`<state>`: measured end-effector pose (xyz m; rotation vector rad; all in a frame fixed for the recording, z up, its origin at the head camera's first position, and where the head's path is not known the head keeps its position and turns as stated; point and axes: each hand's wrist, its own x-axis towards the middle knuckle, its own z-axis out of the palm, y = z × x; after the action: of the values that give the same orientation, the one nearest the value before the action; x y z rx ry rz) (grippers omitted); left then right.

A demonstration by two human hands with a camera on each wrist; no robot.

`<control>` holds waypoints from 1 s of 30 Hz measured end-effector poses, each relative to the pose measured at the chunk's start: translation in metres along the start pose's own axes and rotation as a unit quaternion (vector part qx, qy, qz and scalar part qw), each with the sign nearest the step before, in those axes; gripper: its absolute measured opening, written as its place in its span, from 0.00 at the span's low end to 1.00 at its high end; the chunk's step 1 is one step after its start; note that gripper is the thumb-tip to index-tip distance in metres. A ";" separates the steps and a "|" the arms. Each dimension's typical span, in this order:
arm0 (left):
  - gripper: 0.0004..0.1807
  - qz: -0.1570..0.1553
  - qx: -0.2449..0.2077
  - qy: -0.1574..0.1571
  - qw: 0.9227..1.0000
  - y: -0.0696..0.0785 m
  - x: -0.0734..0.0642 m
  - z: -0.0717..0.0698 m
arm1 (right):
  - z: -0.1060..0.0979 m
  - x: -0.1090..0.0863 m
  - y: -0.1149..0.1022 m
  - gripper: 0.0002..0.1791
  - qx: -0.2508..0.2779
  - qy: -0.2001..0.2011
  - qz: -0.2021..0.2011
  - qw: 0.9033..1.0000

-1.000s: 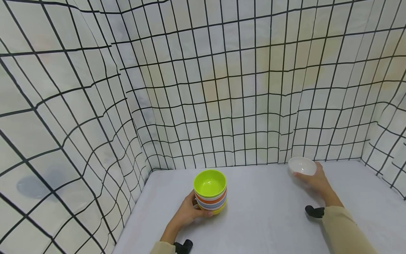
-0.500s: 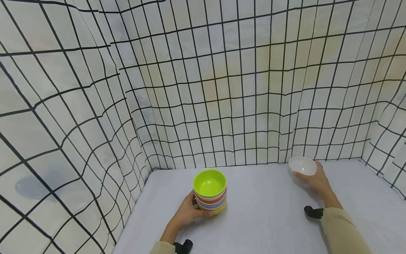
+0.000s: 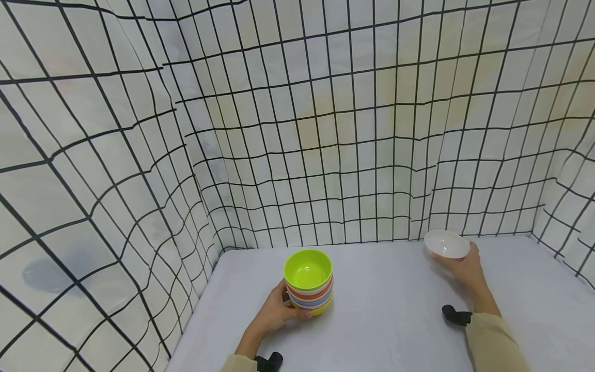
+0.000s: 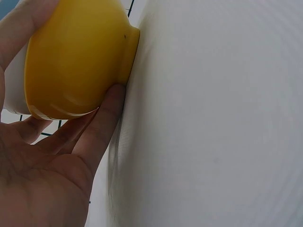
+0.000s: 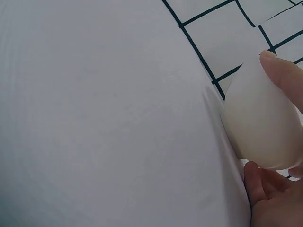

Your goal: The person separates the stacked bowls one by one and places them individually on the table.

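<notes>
A stack of nested bowls stands on the white table, bright green on top, with white, orange, blue-grey and yellow rims below. My left hand grips the stack low from its left side, thumb across the front. In the left wrist view, fingers curl beneath the bottom yellow bowl, close to its foot. At the far right, my right hand holds a white bowl, tilted slightly, thumb and fingers around its side. The right wrist view shows that white bowl close over the cloth, fingertips at its base.
White cloth covers the table. Behind and at both sides rise white walls with a black grid; the back wall meets the table just beyond the white bowl. Black wrist camera mounts sit at both sleeves.
My right wrist and forearm have turned and shifted slightly left and down, while the white bowl has moved only a little to the right. The left hand and the stack stay put.
</notes>
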<state>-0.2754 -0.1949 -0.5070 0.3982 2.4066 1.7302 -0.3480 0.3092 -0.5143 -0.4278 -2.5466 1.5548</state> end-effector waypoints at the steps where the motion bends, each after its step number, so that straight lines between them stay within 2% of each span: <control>1: 0.51 0.001 -0.001 0.000 1.000 0.000 0.000 0.000 | -0.001 -0.001 0.000 0.74 0.006 -0.001 0.001 1.000; 5: 0.51 0.002 0.000 0.001 1.000 0.001 -0.001 0.001 | -0.003 -0.005 0.000 0.75 0.024 -0.004 0.024 0.999; 12: 0.51 -0.003 0.003 0.003 1.000 0.000 -0.001 0.000 | -0.002 -0.004 0.002 0.74 0.031 0.003 0.040 0.999; 18: 0.50 0.003 0.004 -0.003 1.000 0.001 -0.001 0.000 | -0.002 -0.011 -0.009 0.72 0.025 0.040 0.038 0.998; 24: 0.51 0.000 0.006 0.003 1.000 0.000 -0.001 -0.001 | 0.002 -0.025 -0.042 0.68 -0.005 0.099 -0.009 0.995; 30: 0.52 -0.004 0.010 0.006 1.000 0.000 -0.001 0.000 | 0.011 -0.040 -0.079 0.64 -0.005 0.099 -0.096 0.990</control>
<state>-0.2746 -0.1953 -0.5070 0.3808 2.4310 1.7111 -0.3259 0.2540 -0.4477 -0.3101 -2.3687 1.3599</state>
